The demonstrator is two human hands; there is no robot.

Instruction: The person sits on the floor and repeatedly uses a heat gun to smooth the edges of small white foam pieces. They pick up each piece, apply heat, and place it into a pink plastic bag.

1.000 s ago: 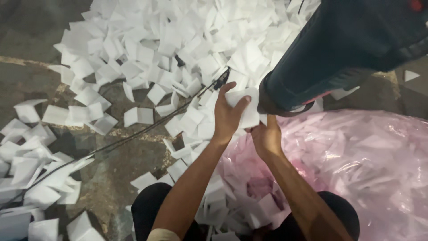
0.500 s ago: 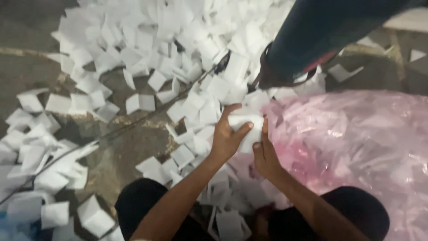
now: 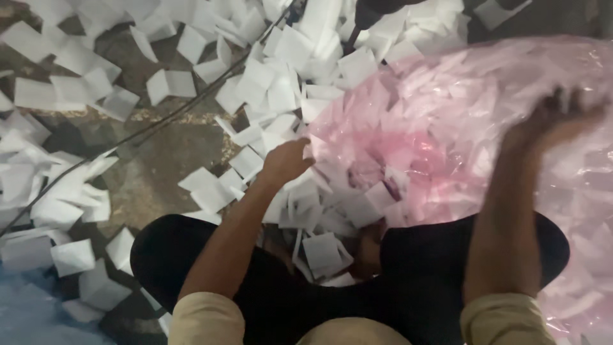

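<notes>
A large, crinkled bag of thin translucent pink plastic point(image 3: 460, 121) fills the right of the scene, glossy and creased, with folded white paper pieces point(image 3: 322, 249) showing through and spilling at its near-left mouth. The left hand point(image 3: 285, 163) is closed on the bag's wrinkled edge at the centre. The right hand point(image 3: 552, 121), far right, is blurred against the film; whether it grips cannot be told. More white squares litter the rough grey concrete floor point(image 3: 159, 172), crossed by a thin dark cable point(image 3: 185, 108).
</notes>
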